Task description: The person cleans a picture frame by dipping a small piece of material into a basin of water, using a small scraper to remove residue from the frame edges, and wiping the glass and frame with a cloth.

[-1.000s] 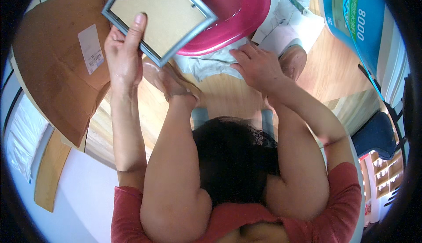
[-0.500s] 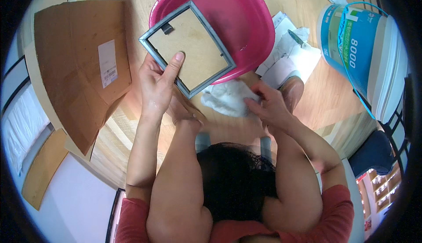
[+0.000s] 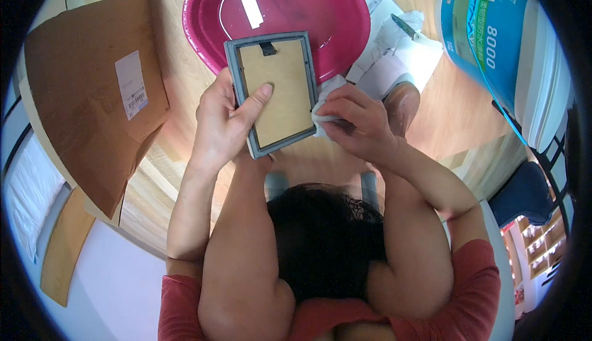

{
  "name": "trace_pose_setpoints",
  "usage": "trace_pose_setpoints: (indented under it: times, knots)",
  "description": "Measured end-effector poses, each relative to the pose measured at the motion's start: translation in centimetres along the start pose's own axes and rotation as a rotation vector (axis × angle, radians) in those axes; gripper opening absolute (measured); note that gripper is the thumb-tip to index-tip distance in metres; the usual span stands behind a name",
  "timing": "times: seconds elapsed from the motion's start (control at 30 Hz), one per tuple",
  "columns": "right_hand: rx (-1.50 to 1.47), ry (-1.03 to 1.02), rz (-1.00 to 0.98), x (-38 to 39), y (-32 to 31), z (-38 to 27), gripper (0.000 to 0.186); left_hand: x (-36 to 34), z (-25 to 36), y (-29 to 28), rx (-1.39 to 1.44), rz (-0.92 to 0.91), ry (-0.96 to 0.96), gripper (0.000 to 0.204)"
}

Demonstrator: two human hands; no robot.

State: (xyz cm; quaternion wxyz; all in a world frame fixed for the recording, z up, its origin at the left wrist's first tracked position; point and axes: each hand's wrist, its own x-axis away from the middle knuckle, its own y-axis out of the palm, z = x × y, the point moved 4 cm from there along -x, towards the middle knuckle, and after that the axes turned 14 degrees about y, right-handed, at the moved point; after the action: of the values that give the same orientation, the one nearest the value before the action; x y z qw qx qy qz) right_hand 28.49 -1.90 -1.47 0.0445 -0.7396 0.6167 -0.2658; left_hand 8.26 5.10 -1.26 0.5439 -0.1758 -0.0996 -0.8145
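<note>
A grey-rimmed picture frame [image 3: 280,103] faces me with its tan backing board and small black tab. Its left side is gripped by my left hand [image 3: 225,116], thumb pressed on the backing. My right hand [image 3: 357,122] is closed on a white cloth [image 3: 323,108], pinched between thumb and fingers against the frame's right edge. Part of the cloth is hidden behind the frame and the fingers. Just beyond the frame stands a pink basin [image 3: 336,26] holding water that reflects a bright light.
An open cardboard box [image 3: 86,88] stands at the left. Right of the basin lie white papers [image 3: 394,57] with a green-handled tool [image 3: 404,26] on them. A blue and white bucket [image 3: 493,51] with a blue cord lies at the far right. My bare foot [image 3: 402,103] rests beside the papers.
The frame has come nearer and turned more upright. My right hand has lifted the cloth from between my feet to the frame's right edge. The view has shifted slightly.
</note>
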Motion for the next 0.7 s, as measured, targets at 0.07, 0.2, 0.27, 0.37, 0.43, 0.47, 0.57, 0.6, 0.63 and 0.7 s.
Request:
trace_pose_setpoints:
  times: [0.07, 0.2, 0.27, 0.37, 0.43, 0.47, 0.57, 0.6, 0.63, 0.7]
  knots:
    - [0.011, -0.037, 0.026, -0.4, 0.1, 0.1, 0.016, -0.3, 0.0, -0.2, -0.044, -0.050, -0.019, 0.028]
    - [-0.004, 0.062, 0.126, -2.1, -0.9, 1.2, 0.015, 0.2, 0.8, 0.7, -0.062, -0.224, -0.115, 0.028]
    - [-0.032, 0.143, 0.193, -3.2, -1.9, 1.7, 0.015, 0.9, 0.6, 1.5, -0.061, -0.295, -0.084, 0.027]
    - [-0.030, 0.244, 0.226, -3.8, -2.9, 1.5, 0.016, 1.2, 0.4, 1.7, 0.132, -0.221, -0.084, 0.026]
    - [-0.045, 0.219, 0.231, -2.7, -2.2, 0.9, 0.016, 1.2, 0.3, 1.6, 0.155, -0.168, -0.060, 0.026]
    - [-0.051, 0.206, 0.234, -2.0, -1.8, 0.7, 0.016, 1.2, 0.2, 1.5, 0.151, -0.138, -0.051, 0.026]
    - [-0.028, 0.081, 0.064, 0.1, -0.4, 0.1, 0.017, 0.5, 0.3, 0.6, 0.119, -0.017, -0.038, 0.026]
    - [-0.068, 0.099, 0.013, 0.5, -0.4, 0.0, 0.017, 0.2, 0.3, 0.3, 0.106, 0.027, -0.035, 0.026]
    - [-0.113, 0.109, -0.042, 0.7, -0.4, -0.1, 0.018, 0.4, 0.6, 0.2, 0.136, 0.051, -0.021, 0.029]
    - [-0.163, 0.235, -0.068, 0.7, -1.1, 1.0, 0.017, 0.7, 0.5, -0.4, 0.134, -0.005, -0.076, 0.030]
